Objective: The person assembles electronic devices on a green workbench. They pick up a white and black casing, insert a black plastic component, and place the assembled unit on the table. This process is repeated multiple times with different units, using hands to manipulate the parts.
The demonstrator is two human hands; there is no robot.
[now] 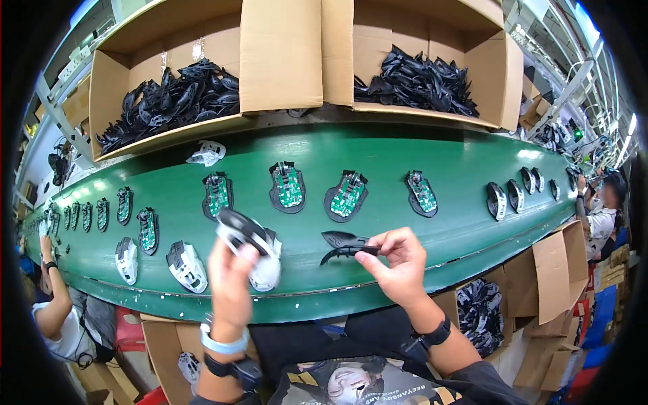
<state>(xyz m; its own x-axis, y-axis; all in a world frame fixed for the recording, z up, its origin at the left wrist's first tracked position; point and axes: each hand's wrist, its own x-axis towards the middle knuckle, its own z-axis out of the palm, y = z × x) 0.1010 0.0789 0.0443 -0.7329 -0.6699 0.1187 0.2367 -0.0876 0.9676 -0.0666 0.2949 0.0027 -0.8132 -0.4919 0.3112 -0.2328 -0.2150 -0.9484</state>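
Observation:
My left hand (231, 287) grips a black-and-white computer mouse shell (244, 231), slightly blurred and tilted over the green belt. Partly behind it, a white mouse shell (266, 270) shows by the belt's near edge. In my right hand (402, 266), thumb and fingers pinch thin black curved plastic pieces (345, 241), two by their outlines, pointing left. Beyond my hands, mouse bases with green circuit boards (288, 187) lie spaced in a row. Two white shells (186, 266) (126, 260) rest to the left of my left hand.
Large cardboard boxes of black plastic parts (182, 101) (425, 81) stand along the far side of the green belt (378, 152). Assembled-looking mice (496, 201) lie at the right. Below the near edge is a box of parts (480, 317). Other people sit at both ends.

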